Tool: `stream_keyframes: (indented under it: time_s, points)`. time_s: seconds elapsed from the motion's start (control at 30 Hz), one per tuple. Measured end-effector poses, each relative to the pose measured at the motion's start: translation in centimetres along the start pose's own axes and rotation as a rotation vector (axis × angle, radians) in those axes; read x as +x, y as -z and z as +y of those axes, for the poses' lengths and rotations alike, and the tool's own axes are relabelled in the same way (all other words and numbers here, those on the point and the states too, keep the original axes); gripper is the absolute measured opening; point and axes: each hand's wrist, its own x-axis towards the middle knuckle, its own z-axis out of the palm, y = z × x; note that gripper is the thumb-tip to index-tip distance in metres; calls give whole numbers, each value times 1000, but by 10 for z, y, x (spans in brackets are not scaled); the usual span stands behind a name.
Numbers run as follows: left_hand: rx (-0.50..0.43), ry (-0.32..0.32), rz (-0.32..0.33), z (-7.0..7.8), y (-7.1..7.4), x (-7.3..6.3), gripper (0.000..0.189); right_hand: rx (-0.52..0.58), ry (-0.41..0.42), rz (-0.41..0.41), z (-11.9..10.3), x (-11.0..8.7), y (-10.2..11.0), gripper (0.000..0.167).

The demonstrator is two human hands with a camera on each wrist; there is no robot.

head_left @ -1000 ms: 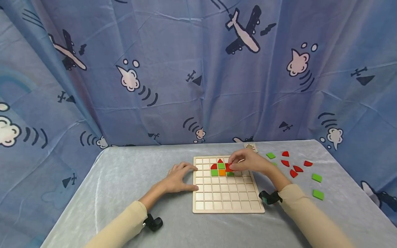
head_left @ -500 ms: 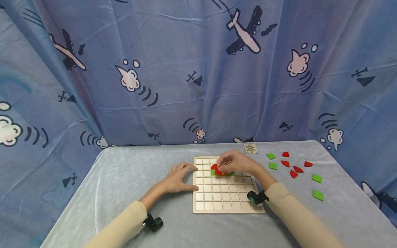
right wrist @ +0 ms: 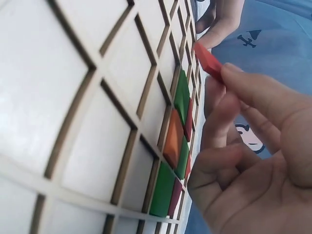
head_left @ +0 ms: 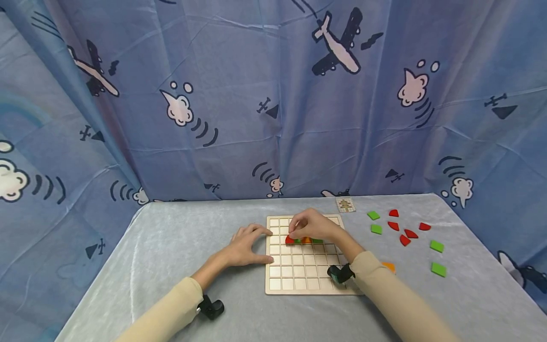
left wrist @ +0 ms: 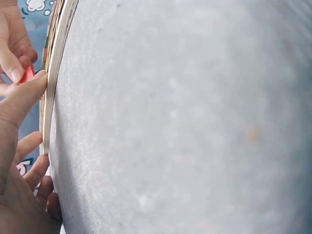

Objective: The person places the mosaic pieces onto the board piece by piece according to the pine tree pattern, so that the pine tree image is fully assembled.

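My left hand (head_left: 246,246) rests at the left edge of the wooden grid board (head_left: 295,273), thumb and index finger spread and touching its rim. With thumb and fingertips my right hand (head_left: 314,224) pinches a red quarter-round tile (right wrist: 208,62) above the board's upper left cells. Below that hand, green tiles (right wrist: 181,95), an orange tile (right wrist: 173,139) and dark red tiles (right wrist: 175,197) lie in the grid; the head view shows them partly covered by the hand. The held tile (left wrist: 28,74) also shows in the left wrist view.
Right of the board lie several red tiles (head_left: 411,233) and several green tiles (head_left: 437,245) on the grey cloth. An orange piece (head_left: 389,267) peeks out beside my right sleeve. A small patterned card (head_left: 345,204) lies behind the board. A blue curtain (head_left: 239,95) hangs at the back.
My right hand has moved left across the board with the red tile, from the right side of the laid tiles to their left. The left hand has stayed put.
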Motion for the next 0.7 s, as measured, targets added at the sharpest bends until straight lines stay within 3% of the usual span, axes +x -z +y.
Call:
stream_keyframes:
  time_s: [0.33, 0.7]
  points:
    - [7, -1, 1, 0, -1, 1, 69, -38, -55, 54, 2, 5, -5, 10]
    - [1, 0, 4, 1, -2, 1, 69, -90, -84, 60, 1, 10, -6, 6]
